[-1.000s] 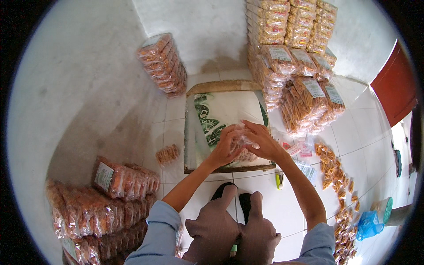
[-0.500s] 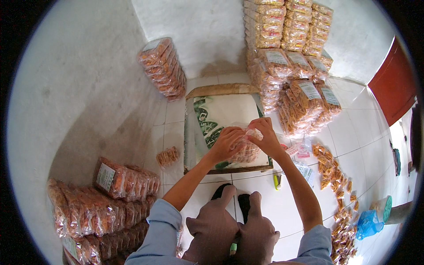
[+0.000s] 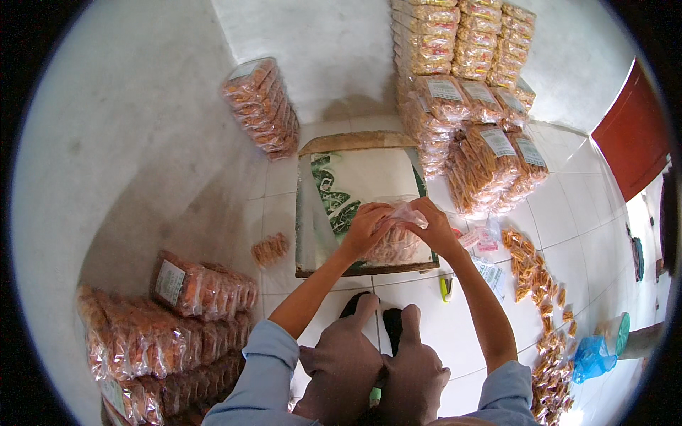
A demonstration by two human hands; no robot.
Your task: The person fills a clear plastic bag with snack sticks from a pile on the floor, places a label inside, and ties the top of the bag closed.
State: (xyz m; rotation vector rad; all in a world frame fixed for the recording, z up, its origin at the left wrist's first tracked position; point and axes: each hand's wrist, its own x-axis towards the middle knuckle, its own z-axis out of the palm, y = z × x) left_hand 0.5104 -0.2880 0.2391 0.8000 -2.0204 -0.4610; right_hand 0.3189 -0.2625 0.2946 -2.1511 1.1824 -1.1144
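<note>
A clear plastic bag (image 3: 395, 246) filled with small brownish snack packs rests near the front right part of a low wood-edged table (image 3: 359, 143). My left hand (image 3: 367, 228) is closed on the left side of the bag's gathered mouth. At the right side of that mouth, my right hand (image 3: 435, 228) pinches the film between thumb and fingers. The plastic opening is bunched and stands up between both hands. Part of the bag's contents is hidden by my left hand.
Filled snack bags stand in stacks at the lower left (image 3: 170, 334), by the wall (image 3: 263, 106) and at the back right (image 3: 490, 156). Loose small packs (image 3: 550, 341) lie on the right floor beside a yellow-green cutter or stapler-like tool (image 3: 446, 289). A blue plastic bag (image 3: 594, 359) sits farther right.
My fingers have shifted on the bag's mouth, and more of the film now stands gathered between my hands. My right hand has moved slightly right and down.
</note>
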